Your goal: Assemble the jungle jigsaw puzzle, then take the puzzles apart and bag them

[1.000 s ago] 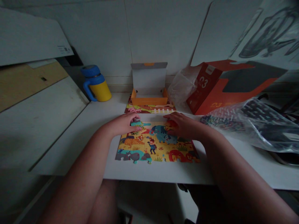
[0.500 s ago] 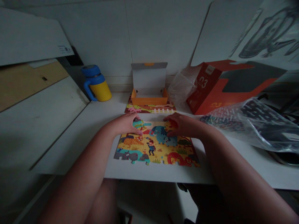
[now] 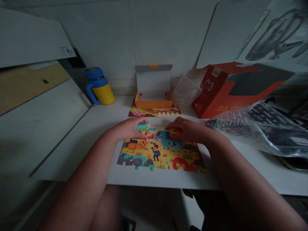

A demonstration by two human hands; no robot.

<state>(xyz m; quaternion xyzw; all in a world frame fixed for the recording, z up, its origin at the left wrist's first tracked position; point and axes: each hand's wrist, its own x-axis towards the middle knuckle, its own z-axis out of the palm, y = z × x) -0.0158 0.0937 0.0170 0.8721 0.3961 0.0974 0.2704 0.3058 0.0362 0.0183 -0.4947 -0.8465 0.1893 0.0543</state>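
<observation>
A jigsaw puzzle [image 3: 166, 157] with cartoon animals lies on the white table, its near edge lined with knobs and notches. At its far left corner, my left hand [image 3: 130, 129] has thumb and fingers closed around a puzzle piece [image 3: 142, 127] with a green crocodile. My right hand [image 3: 189, 130] grips the far right part, around a yellow and red puzzle piece [image 3: 175, 130] above the blue elephants. My palms hide the puzzle's far outer corners. I cannot tell whether either piece is off the table.
Behind the puzzle, an open orange box [image 3: 154, 104] stands on another printed picture [image 3: 150, 113]. A blue and yellow mug [image 3: 103, 91] is at the back left. Right of the box are clear plastic wrap [image 3: 186, 89], a large red box [image 3: 216, 93] and a plastic-wrapped item [image 3: 262, 128].
My left fingers have shifted slightly right over the crocodile piece, which shows more now. My right hand has moved slightly left, its fingers drawn closer around its piece.
</observation>
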